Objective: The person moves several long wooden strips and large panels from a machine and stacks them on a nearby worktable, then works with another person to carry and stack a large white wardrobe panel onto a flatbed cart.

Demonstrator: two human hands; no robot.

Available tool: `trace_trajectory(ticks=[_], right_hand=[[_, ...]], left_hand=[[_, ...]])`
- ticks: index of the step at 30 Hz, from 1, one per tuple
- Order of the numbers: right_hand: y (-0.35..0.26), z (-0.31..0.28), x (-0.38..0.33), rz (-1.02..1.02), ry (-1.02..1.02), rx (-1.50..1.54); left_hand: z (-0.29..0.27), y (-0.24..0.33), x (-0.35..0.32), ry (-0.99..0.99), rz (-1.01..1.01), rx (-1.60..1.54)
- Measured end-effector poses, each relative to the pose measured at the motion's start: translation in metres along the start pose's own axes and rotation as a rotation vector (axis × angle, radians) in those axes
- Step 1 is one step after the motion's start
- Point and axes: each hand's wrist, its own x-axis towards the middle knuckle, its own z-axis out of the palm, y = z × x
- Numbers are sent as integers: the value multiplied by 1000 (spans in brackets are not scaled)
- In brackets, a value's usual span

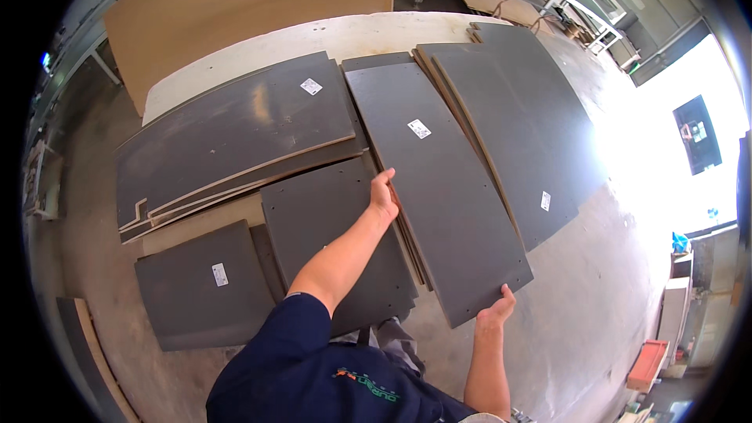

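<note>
Both hands grip one long grey panel (442,196) on the stack.

Nearest, the right hand (495,315) clasps the panel's near end; the left hand (383,197) curls over its left edge, midway along. Left of the panel lie more grey boards (235,129), right of it another board (509,110), all on a pale sheet (313,35).

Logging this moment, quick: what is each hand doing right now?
Left hand: gripping the long edge of the dark panel.
Right hand: gripping the panel's near corner.
</note>
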Motion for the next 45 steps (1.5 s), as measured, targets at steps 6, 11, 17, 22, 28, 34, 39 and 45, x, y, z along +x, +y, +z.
trace_trajectory(ticks=[6, 11, 17, 22, 28, 34, 39, 45], right_hand=[[17, 9, 59, 110, -72, 53], [33, -38, 97, 87, -121, -450], [61, -128, 125, 266, -220, -701], [128, -208, 92, 591, -525, -1086], [184, -220, 14, 696, -990, -1484], [290, -192, -54, -178, -2114, -1875], [363, -148, -215, 4, -2102, -1907], [467, -102, -394, 547, -2081, -1961]], left_hand=[[-14, -58, -99, 40, -230, 605], [-76, -83, -222, 95, -87, 1027], [-130, -115, -317, 341, 28, 990], [-253, -136, -386, 551, 160, 1401], [-391, -153, -527, 984, 79, 1080], [-513, -213, -642, 1319, 80, 1185], [-557, -227, -731, 1252, -174, 777], [-662, -229, -810, 1538, -16, 749]])
